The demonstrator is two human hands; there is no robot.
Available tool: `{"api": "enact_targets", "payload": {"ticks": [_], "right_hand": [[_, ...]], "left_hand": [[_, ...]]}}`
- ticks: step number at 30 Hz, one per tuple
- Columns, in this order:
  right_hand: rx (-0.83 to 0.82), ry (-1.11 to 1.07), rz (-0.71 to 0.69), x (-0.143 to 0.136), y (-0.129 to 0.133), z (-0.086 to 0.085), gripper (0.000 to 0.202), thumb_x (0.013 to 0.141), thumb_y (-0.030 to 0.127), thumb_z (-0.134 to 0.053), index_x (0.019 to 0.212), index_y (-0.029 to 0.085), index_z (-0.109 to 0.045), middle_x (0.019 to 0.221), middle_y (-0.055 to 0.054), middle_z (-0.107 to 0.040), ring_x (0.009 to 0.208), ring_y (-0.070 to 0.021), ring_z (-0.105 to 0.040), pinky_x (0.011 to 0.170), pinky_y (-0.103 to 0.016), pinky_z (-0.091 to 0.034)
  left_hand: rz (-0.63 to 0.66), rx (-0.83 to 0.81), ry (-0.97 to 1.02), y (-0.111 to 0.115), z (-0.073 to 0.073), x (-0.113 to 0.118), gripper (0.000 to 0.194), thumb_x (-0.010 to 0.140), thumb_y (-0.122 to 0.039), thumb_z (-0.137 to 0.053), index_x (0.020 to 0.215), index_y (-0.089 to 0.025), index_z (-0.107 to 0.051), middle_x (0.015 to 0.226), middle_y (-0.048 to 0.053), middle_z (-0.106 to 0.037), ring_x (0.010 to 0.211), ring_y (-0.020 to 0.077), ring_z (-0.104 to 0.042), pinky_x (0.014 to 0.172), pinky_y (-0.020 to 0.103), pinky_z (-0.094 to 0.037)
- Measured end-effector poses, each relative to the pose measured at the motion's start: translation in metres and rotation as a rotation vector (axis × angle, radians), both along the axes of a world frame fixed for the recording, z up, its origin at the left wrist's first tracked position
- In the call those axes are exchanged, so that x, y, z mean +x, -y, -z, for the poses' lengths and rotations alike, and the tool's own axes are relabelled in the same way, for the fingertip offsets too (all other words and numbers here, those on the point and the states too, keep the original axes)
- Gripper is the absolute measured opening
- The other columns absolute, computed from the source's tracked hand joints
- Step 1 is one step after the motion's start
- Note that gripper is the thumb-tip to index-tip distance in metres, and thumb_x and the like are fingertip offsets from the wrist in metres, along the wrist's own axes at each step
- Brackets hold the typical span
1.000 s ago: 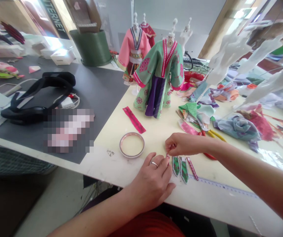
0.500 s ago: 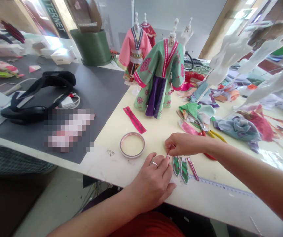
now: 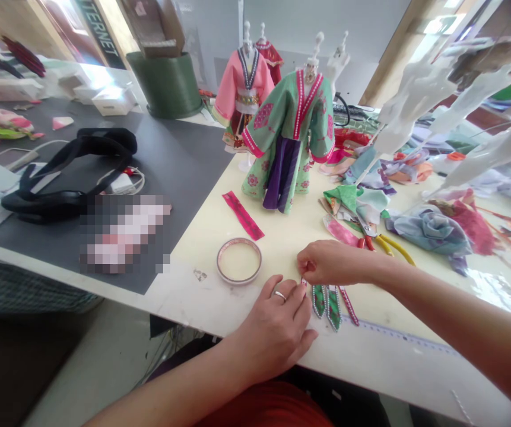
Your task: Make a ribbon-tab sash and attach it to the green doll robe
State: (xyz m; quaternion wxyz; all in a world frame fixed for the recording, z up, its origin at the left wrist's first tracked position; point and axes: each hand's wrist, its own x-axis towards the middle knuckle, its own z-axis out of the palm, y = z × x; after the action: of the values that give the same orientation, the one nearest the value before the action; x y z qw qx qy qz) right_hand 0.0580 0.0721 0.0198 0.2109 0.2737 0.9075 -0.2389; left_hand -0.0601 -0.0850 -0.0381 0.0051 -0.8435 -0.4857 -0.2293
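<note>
My left hand (image 3: 279, 323), with a ring on one finger, rests on the table near its front edge, fingertips bent together at a small pink-and-white strip (image 3: 304, 283). Just above it my right hand (image 3: 320, 262) is closed, its fingertips pinched at the strip's upper end. Most of the strip is hidden by the fingers. Right of my left hand lie two green pointed pieces with beaded edges (image 3: 333, 309) and a thin red beaded strip (image 3: 349, 306). A roll of tape (image 3: 239, 261) lies left of the hands, below a flat magenta strip (image 3: 243, 216).
A doll form in a green robe (image 3: 300, 112) stands behind the hands, a pink-robed one (image 3: 246, 89) behind it. Red-handled scissors (image 3: 365, 228), yellow-handled pliers (image 3: 393, 246) and fabric scraps (image 3: 428, 228) lie right. A black headset (image 3: 59, 201) is on the grey mat (image 3: 184, 154).
My right forearm and hand have shifted very slightly, with the fingertips still at the strip. The yellow handles beside the forearm now sit a little further right.
</note>
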Motion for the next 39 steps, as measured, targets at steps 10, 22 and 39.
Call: {"api": "enact_targets", "payload": {"ticks": [10, 22, 39], "right_hand": [[0.098, 0.01, -0.008, 0.0008, 0.0045, 0.0046, 0.01, 0.067, 0.018, -0.051, 0.06, 0.02, -0.058, 0.058, 0.0, -0.06, 0.056, -0.0137, -0.049, 0.051, -0.025, -0.031], [0.13, 0.031, -0.03, -0.0004, 0.005, 0.0021, 0.013, 0.07, 0.019, -0.052, 0.07, 0.02, -0.065, 0.069, -0.003, -0.065, 0.069, -0.0185, -0.057, 0.056, -0.027, -0.033], [0.082, 0.012, 0.048, 0.0008, 0.0028, -0.0012, 0.013, 0.068, 0.029, -0.057, 0.079, 0.021, -0.054, 0.079, -0.003, -0.063, 0.075, -0.0205, -0.057, 0.058, -0.027, -0.034]], "left_hand": [[-0.003, -0.003, 0.018, 0.0003, -0.0002, 0.0002, 0.041, 0.09, -0.033, -0.044, 0.118, -0.005, -0.054, 0.123, 0.017, -0.057, 0.11, 0.0291, -0.05, 0.101, 0.049, -0.034], [-0.022, 0.007, 0.03, 0.0011, 0.0003, 0.0006, 0.043, 0.088, -0.035, -0.047, 0.12, -0.007, -0.052, 0.125, 0.016, -0.056, 0.115, 0.0302, -0.047, 0.101, 0.049, -0.033], [-0.047, -0.054, 0.066, 0.0003, -0.0026, 0.0026, 0.049, 0.085, -0.044, -0.049, 0.12, -0.009, -0.051, 0.117, 0.015, -0.058, 0.111, 0.0309, -0.047, 0.102, 0.05, -0.029]]}}
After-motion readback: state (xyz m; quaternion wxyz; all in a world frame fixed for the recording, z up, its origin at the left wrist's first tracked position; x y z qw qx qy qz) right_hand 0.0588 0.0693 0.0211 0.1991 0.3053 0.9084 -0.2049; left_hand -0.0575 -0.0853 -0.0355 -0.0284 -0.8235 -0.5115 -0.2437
